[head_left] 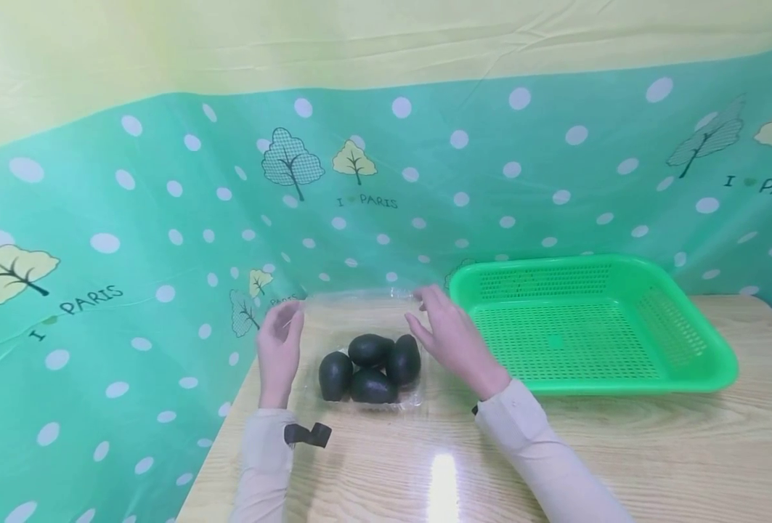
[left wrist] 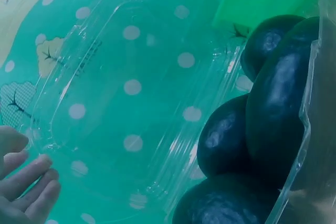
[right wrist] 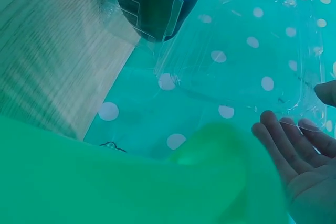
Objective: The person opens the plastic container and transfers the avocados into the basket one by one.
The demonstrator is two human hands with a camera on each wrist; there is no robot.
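A clear plastic clamshell box [head_left: 418, 398] on the table holds several dark, oval, avocado-like fruits [head_left: 370, 351]. Its see-through lid [left wrist: 115, 72] stands raised on the far side, folded back from the fruits. At the lid's left corner is my left hand [head_left: 279, 349], with thumb and fingers apart around the edge. My right hand [head_left: 454, 338] is at the opposite corner. In the right wrist view, the fingers [right wrist: 294, 142] of that hand are nearly straight, touching the lid's rim, and the thumb stands away from it.
A green plastic basket [head_left: 680, 378] with perforated sides stands to the right on the wooden table [head_left: 372, 465], close to my right forearm. Behind and to the left hangs a green and yellow cloth [head_left: 183, 305] with white dots and printed trees.
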